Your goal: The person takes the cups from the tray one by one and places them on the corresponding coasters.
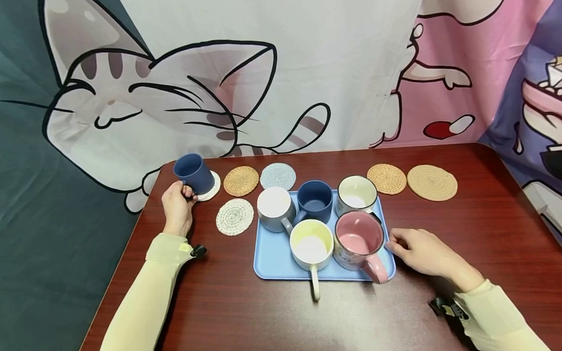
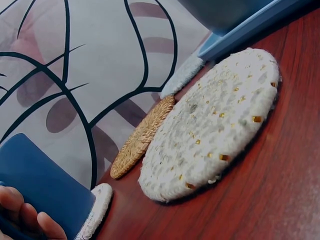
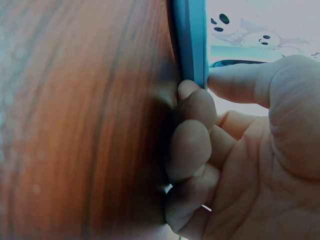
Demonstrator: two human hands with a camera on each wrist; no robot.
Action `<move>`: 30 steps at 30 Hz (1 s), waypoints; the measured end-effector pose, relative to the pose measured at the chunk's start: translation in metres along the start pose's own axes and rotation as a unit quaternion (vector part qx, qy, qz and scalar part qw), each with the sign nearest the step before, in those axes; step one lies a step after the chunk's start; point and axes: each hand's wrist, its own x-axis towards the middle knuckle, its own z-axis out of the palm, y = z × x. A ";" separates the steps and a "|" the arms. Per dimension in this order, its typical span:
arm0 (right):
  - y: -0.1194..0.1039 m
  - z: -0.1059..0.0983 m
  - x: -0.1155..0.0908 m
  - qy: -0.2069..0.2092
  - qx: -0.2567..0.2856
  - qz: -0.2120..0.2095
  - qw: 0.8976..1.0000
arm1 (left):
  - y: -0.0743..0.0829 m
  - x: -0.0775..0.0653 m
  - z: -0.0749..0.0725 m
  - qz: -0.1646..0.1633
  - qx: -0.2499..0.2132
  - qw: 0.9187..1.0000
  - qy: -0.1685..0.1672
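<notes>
My left hand is at the far left of the table, its fingers curled at the handle of a dark blue mug. That mug stands on a small white coaster; its blue side also fills the left wrist view's lower corner. On the other side, my right hand pinches the right edge of a light blue tray, thumb above and fingers below the rim. The tray bears several mugs: a pale grey one, another dark blue one, a cream one, a pink-lined one and a yellow-lined one.
Behind and left of the tray lie a tan coaster, a pale blue coaster and a speckled white coaster. Two straw-coloured coasters, one smaller and one larger, lie back right. A printed cloth hangs behind the table.
</notes>
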 end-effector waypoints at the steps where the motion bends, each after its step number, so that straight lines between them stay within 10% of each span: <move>1: 0.000 0.000 0.000 -0.001 -0.001 0.000 1.000 | 0.000 0.000 0.000 0.000 0.001 1.000 0.000; 16: -0.001 -0.001 0.001 -0.003 -0.001 0.000 1.000 | -0.002 -0.001 -0.002 0.035 0.075 0.997 0.005; 30: 0.000 0.000 0.001 -0.006 0.004 0.002 1.000 | 0.000 -0.008 -0.008 0.102 0.232 0.966 0.043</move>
